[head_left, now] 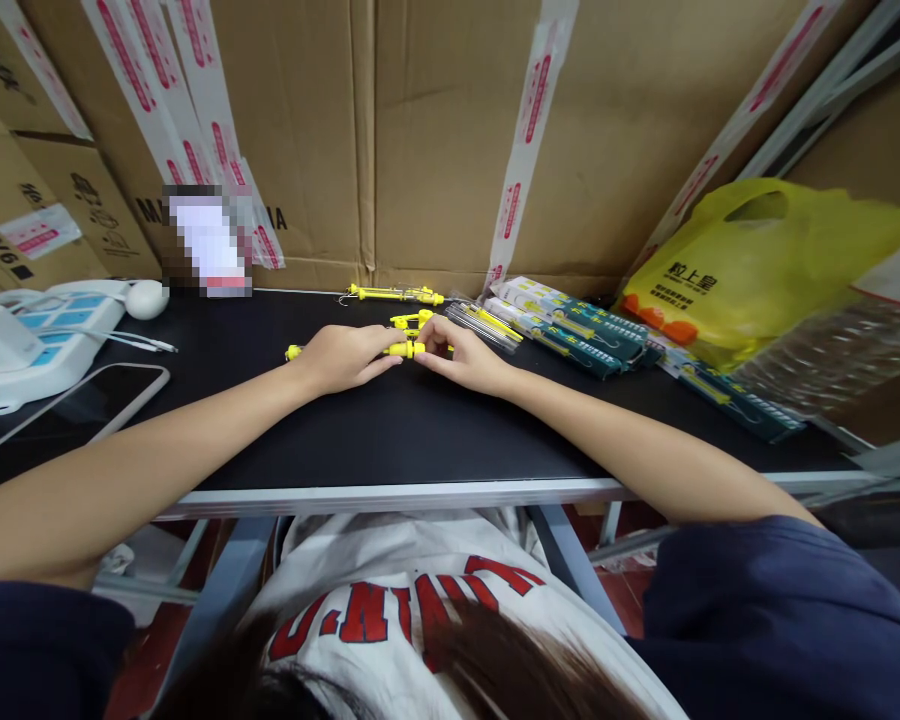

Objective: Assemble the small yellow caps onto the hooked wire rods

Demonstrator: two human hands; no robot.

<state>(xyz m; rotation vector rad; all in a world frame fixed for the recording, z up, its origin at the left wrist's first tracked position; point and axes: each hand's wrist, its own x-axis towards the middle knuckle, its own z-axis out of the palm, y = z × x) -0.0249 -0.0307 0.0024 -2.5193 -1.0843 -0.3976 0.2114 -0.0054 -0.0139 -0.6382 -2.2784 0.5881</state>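
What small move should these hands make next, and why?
Probably a slight turn or push by the right hand on the yellow cylindrical piece, with the left hand steadying it: fingertips of both hands meet at that piece, though the grip is partly hidden.

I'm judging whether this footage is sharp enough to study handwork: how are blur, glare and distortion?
Head view: the hair at the bottom is blurred; the yellow plastic piece between the left hand and right hand lacks fine detail. Same head view: the clear plastic packaging shows glints; the tape strips splay upward, suggesting wide-angle distortion; a pixelated patch masks something.
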